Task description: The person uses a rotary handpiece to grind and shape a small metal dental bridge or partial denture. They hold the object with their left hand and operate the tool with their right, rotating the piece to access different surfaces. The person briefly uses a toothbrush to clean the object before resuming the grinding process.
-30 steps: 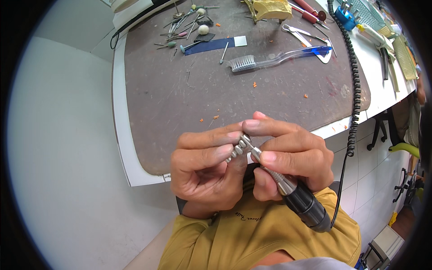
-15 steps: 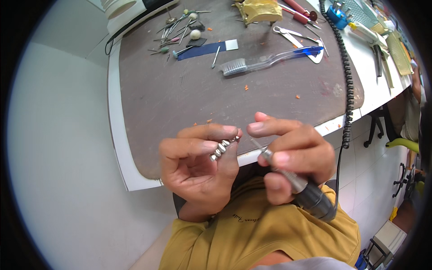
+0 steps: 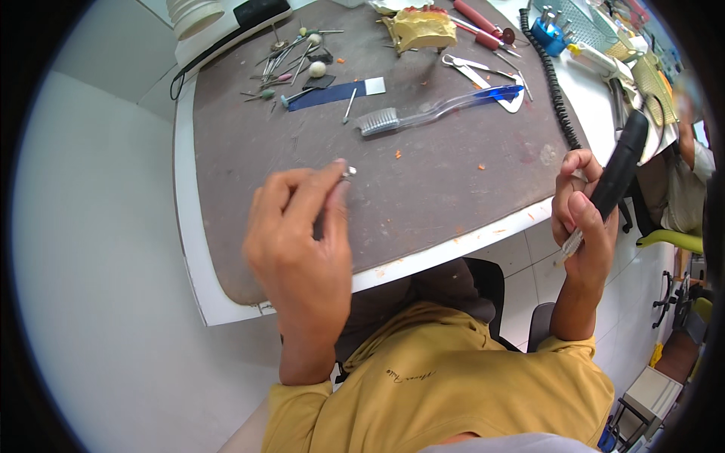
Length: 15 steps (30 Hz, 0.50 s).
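My left hand (image 3: 300, 238) is held over the brown desk mat with its back turned up. Thumb and forefinger pinch a small shiny metal dental bridge (image 3: 349, 173), mostly covered by the fingers. Off the desk's right front corner, my right hand (image 3: 585, 219) is closed round a rotary handpiece (image 3: 624, 162). Its black body points up to the right, and its metal nose slants down below the thumb. A clear toothbrush with a blue handle end (image 3: 434, 109) lies on the mat, farther away than both hands.
Several burs and polishing points (image 3: 291, 64) lie at the far left by a blue strip (image 3: 328, 95). A yellow dental model (image 3: 419, 30), a white caliper (image 3: 483, 75) and red-handled tools (image 3: 483, 26) are at the back. The handpiece's coiled cord (image 3: 555, 90) runs down the right side.
My hands have moved apart. The left, turned back up, carries the dental bridge farther over the mat; the right has swung the handpiece right, its black end now pointing up.
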Each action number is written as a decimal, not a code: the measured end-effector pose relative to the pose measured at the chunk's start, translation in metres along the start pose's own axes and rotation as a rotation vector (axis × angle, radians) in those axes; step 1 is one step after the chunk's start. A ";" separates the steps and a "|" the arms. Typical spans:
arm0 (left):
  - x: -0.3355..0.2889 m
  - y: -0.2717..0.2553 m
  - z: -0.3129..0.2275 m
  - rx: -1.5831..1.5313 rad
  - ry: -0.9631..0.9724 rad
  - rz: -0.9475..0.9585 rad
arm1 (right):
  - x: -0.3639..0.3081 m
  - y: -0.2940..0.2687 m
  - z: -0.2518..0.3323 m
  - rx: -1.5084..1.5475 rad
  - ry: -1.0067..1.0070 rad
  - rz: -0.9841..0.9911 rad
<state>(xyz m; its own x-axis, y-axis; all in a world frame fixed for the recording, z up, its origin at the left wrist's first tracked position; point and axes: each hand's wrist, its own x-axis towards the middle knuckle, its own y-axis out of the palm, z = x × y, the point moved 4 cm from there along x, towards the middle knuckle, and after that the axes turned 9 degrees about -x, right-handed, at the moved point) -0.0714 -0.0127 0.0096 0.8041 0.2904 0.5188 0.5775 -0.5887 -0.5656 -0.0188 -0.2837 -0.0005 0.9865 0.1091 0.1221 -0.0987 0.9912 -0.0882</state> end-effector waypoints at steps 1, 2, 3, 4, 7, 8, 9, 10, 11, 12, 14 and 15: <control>0.003 0.000 0.005 0.042 -0.035 0.027 | -0.004 -0.003 0.003 -0.066 -0.015 -0.034; 0.005 0.000 0.006 0.089 -0.072 0.051 | -0.006 -0.006 0.007 -0.128 -0.030 -0.064; 0.006 -0.001 0.000 0.095 -0.039 0.016 | -0.007 -0.009 0.006 -0.140 -0.034 -0.011; 0.008 -0.001 -0.008 0.098 -0.007 -0.019 | -0.008 -0.012 0.008 -0.182 -0.049 -0.018; 0.002 0.014 -0.029 -0.032 0.215 -0.003 | -0.017 -0.010 0.014 -0.220 -0.059 -0.106; -0.003 0.019 -0.039 -0.098 0.299 0.019 | -0.019 -0.005 0.024 -0.169 -0.028 -0.094; -0.008 0.028 -0.049 -0.189 0.346 0.086 | -0.024 -0.005 0.025 -0.109 0.021 -0.030; -0.013 0.038 -0.061 -0.279 0.394 0.153 | -0.028 -0.005 0.026 -0.051 0.076 0.031; -0.015 0.052 -0.070 -0.319 0.477 0.197 | -0.034 -0.014 0.020 0.012 0.146 0.138; -0.018 0.062 -0.080 -0.355 0.551 0.245 | -0.041 -0.021 0.013 0.078 0.218 0.244; -0.025 0.077 -0.099 -0.421 0.679 0.347 | -0.049 -0.024 0.008 0.213 0.191 0.326; -0.029 0.081 -0.104 -0.474 0.676 0.385 | -0.054 -0.025 0.012 0.294 0.199 0.331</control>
<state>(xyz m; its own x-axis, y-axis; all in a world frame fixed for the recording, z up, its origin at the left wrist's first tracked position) -0.0629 -0.1472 0.0151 0.5887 -0.4067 0.6986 0.0478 -0.8452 -0.5324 -0.0713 -0.3134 0.0071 0.8989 0.4342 -0.0590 -0.4159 0.8879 0.1965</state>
